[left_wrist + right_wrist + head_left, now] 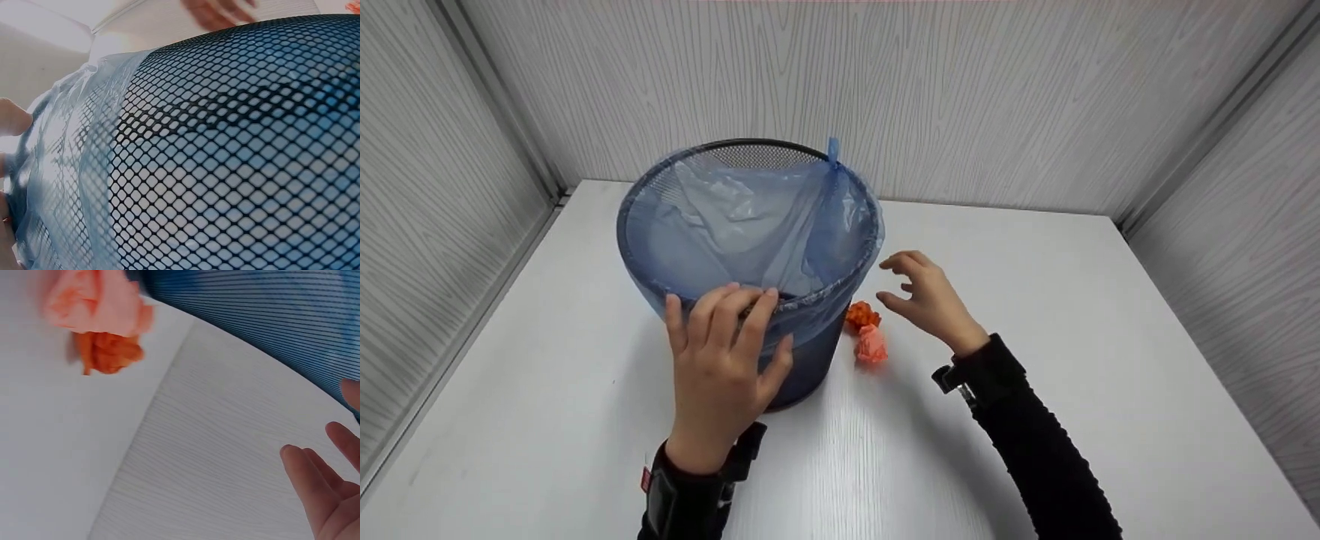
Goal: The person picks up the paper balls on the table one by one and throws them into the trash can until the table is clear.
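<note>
A black mesh waste bin [810, 367] stands on the table, lined with a translucent blue bin bag [720, 225]. The bag is folded down over the rim, with a knotted tuft at the back right. My left hand [716, 367] rests on the front rim, fingers spread across the bag's edge and thumb apart on the outside. To the right of the bin, my right hand [926, 300] is in the air, fingers loosely bent and holding nothing. In the right wrist view, its fingers [309, 486] are apart from the bin wall [259, 315].
Two crumpled paper balls, one orange [861, 315] and one pink [872, 345], lie beside the bin's right side. The white table [1072, 360] is enclosed by pale wood-grain panels [960, 97] at the back and both sides.
</note>
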### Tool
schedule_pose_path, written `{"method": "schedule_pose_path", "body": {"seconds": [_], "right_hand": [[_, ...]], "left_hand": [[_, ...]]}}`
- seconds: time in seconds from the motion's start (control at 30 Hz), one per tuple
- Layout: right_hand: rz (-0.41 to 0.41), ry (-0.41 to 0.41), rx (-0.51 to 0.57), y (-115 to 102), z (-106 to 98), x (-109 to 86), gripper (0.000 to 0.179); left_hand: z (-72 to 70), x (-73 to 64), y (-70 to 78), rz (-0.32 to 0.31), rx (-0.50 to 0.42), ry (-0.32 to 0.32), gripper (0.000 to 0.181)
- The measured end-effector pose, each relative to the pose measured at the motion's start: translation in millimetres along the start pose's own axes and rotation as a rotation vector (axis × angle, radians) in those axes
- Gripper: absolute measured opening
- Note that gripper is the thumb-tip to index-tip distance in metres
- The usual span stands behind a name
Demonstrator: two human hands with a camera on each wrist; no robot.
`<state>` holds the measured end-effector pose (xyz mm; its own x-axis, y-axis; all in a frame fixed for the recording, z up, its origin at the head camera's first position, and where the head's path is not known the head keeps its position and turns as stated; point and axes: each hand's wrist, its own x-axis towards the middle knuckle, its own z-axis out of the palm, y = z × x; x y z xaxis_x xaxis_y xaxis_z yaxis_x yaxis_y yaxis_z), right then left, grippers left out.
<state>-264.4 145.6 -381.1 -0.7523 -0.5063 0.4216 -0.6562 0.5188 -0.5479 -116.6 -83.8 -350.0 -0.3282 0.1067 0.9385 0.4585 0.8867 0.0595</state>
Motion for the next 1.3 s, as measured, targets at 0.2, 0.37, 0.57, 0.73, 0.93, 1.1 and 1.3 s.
{"method": "schedule_pose_path", "body": {"seconds": [0.2, 0.37, 0.57, 0.73, 0.93, 1.1, 1.3], "right_hand": [[0.026, -0.203, -0.174, 15, 26, -11.7, 0.035], [0.020, -0.345, -0.274, 16, 41, -20.7, 0.032], [0.005, -0.461, -0.364, 17, 56, -29.8, 0.024], [0.018, -0.525, -0.344, 17, 59, -32.7, 0.029], [-0.037, -0.403, -0.278, 7, 34, -30.8, 0.030], [-0.106, -0.178, -0.159, -18, -3, -29.3, 0.031], [-0.143, 0.087, 0.026, -66, -46, -30.0, 0.034]], "left_hand": [[0.3, -2.6, 2.2, 0.000, -0.005, 0.001, 0.033], [-0.6, -2.6, 1.7, -0.004, -0.004, 0.009, 0.032], [-0.6, -2.3, 2.0, -0.011, -0.002, 0.010, 0.032], [-0.1, -2.6, 3.0, -0.013, -0.003, 0.007, 0.032], [0.9, -1.8, 3.7, -0.010, -0.011, 0.001, 0.032], [0.8, -1.5, 4.1, -0.010, -0.006, -0.001, 0.032], [-0.1, -2.2, 3.6, -0.015, -0.007, -0.001, 0.033]]}}
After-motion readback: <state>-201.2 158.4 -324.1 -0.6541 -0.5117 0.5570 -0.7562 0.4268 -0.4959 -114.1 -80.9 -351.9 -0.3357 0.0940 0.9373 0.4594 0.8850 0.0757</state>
